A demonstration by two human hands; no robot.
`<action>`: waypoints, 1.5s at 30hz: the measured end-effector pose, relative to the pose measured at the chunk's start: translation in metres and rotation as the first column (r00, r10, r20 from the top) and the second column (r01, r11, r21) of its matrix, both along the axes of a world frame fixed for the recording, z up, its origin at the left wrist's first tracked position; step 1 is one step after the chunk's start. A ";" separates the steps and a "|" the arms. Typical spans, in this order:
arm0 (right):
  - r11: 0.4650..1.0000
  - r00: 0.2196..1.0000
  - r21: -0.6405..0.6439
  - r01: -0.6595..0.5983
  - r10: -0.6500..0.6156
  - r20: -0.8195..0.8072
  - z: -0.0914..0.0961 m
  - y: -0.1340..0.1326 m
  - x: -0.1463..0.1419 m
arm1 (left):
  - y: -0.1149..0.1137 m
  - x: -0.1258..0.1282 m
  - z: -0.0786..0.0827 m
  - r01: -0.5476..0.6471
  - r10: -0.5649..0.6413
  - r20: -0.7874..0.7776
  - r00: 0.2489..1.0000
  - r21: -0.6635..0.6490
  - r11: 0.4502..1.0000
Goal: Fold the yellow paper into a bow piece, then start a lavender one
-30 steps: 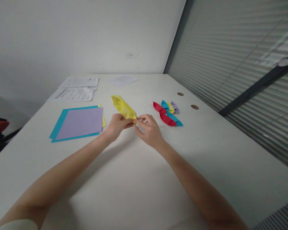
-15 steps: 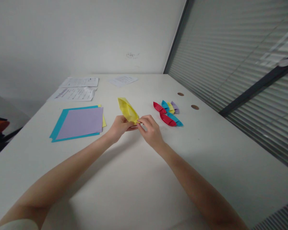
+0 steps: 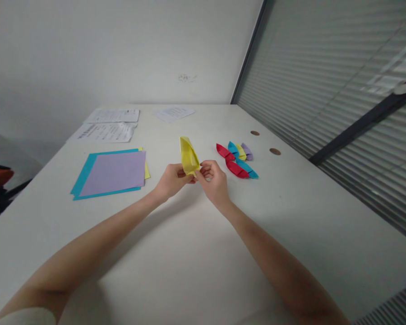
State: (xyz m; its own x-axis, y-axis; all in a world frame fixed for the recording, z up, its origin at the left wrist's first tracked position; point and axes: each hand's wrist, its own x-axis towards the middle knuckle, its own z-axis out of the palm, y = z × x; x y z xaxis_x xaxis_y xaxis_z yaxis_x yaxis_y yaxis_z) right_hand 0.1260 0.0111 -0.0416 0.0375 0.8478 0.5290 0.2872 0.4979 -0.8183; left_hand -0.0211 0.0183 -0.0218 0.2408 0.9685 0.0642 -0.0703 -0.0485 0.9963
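A yellow folded paper boat (image 3: 189, 157) is held up above the table, its hollow side facing me and its far tip pointing up. My left hand (image 3: 173, 181) pinches its lower end from the left, thumb in front and fingers behind. From the right, my right hand (image 3: 214, 179) grips the same lower end between thumb and fingers. The fingertips of both hands nearly meet there and partly hide the paper's bottom tip. To the right lie finished-looking small paper boats in several colours, among them a red paper boat (image 3: 237, 169) nearest my right hand.
On the left lies a stack of square paper sheets, with a purple sheet (image 3: 115, 174) over blue and yellow ones. Printed pages (image 3: 104, 133) rest at the back left, another printed page (image 3: 173, 113) at the back. Blinds (image 3: 325, 81) border the white table (image 3: 291, 216) on the right.
The yellow paper boat has turned more upright, and its upper tip has shifted right. My right fingers have changed their hold at the lower end; both hands still grip it.
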 end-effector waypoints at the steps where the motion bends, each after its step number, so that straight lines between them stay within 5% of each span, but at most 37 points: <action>1: 1.000 1.000 -0.003 -0.001 0.001 0.003 0.001 0.000 0.000 | 0.000 0.000 0.000 0.000 0.000 -0.003 1.000 0.003 1.000; 13: 0.996 0.989 0.084 0.022 -0.034 0.147 -0.003 -0.003 -0.002 | -0.003 0.001 0.006 -0.095 0.111 0.115 0.987 -0.134 0.986; 22: 0.983 0.977 0.128 0.128 -0.147 0.152 -0.004 -0.004 -0.002 | -0.012 0.007 0.008 0.014 0.000 0.132 0.991 -0.103 0.995; 31: 0.991 0.988 0.111 -0.080 0.065 0.140 0.007 -0.002 0.005 | 0.001 -0.004 0.004 -0.061 0.060 -0.076 0.995 -0.005 0.998; 39: 0.953 0.958 -0.202 -0.227 0.181 -0.223 0.002 0.005 0.000 | 0.001 -0.008 0.008 -0.155 0.173 -0.104 0.979 0.158 0.975; 42: 0.969 0.965 -0.186 -0.161 0.115 -0.235 0.002 0.011 0.007 | 0.008 -0.014 0.005 -0.199 0.219 -0.119 0.969 0.155 0.968; 45: 0.995 0.965 -0.079 0.064 -0.082 -0.248 0.009 0.017 0.024 | 0.019 -0.022 0.000 -0.195 0.208 -0.149 0.967 0.095 0.976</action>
State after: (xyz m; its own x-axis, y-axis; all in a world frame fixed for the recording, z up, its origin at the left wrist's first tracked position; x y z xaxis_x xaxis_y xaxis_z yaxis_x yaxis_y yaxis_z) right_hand 0.1497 0.0280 -0.0322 0.2246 0.8723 0.4343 0.1022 0.4222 -0.9007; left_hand -0.0428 0.0370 -0.0221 0.0546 0.9914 0.1193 0.1061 -0.1245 0.9865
